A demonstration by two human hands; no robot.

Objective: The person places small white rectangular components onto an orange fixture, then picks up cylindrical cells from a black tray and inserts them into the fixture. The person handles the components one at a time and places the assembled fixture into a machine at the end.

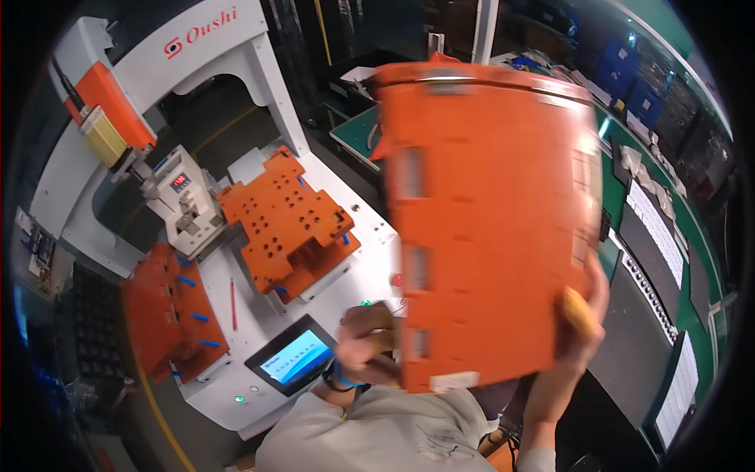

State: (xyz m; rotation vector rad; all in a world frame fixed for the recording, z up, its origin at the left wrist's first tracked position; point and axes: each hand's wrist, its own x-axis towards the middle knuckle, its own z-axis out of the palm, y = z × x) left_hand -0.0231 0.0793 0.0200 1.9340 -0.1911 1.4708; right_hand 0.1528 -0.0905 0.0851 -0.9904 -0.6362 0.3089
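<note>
A large rectangular orange panel (487,228), slotted along its sides and smeared by motion, is held up close in front of me. My right hand (582,315) grips its lower right edge, with a yellow cover on the thumb. Against the lower left edge is my left hand (368,342), its fingers curled and closed; the panel hides part of its grip. A blue band (340,377) circles my left wrist. A pale label (454,382) sits at the panel's bottom edge.
To the left stands a white gantry machine (279,94) with a screw feeder (187,200), an orange fixture (287,216) and a lit touchscreen (295,358). A second orange fixture (169,315) hangs at its left side. On the right, black trays (641,315) lie on a green bench (700,212).
</note>
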